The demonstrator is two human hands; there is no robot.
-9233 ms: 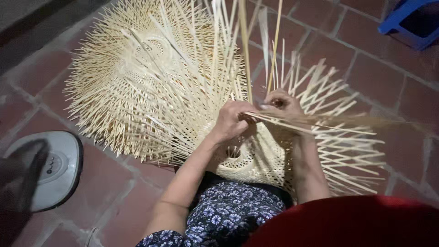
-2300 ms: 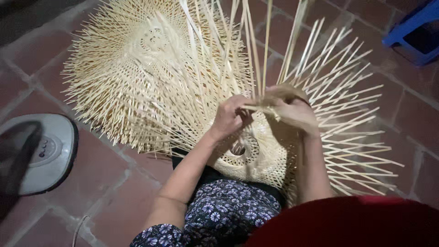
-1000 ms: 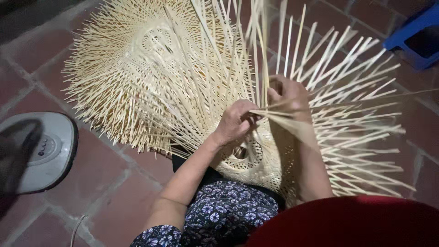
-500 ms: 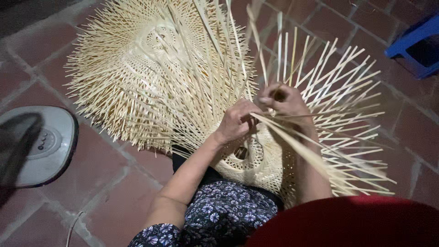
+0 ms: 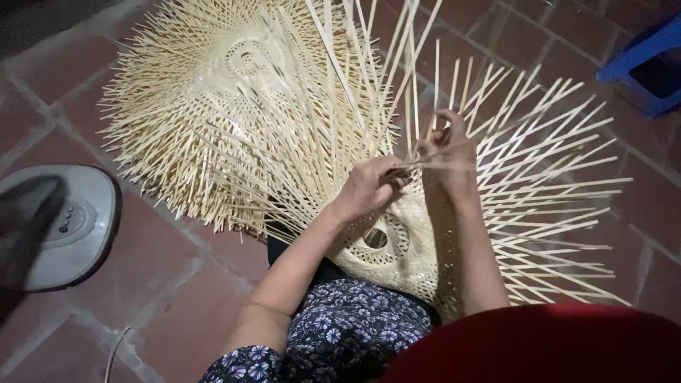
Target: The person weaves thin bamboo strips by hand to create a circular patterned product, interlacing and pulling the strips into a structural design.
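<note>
A half-woven pale bamboo piece [image 5: 397,248] rests on my lap, with several loose strips [image 5: 553,177] fanning out to the right and upward. My left hand [image 5: 369,188] pinches a thin bamboo strip at the weave's edge. My right hand [image 5: 443,152] grips the same strip [image 5: 496,135] a little higher, fingers curled round it. The two hands almost touch. Behind them lies a stack of finished woven bamboo pieces [image 5: 234,99] with spiky edges on the floor.
The floor is red brick tiles [image 5: 177,276]. A grey fan base [image 5: 64,227] with a cord stands at the left. A blue plastic stool [image 5: 645,64] sits at the top right. My floral-print clothing [image 5: 340,333] and a red edge [image 5: 539,347] fill the bottom.
My right hand has risen and drawn the strip upward and to the right. The strip that swept low across the right side is now held nearer level. My left hand stays at the weave.
</note>
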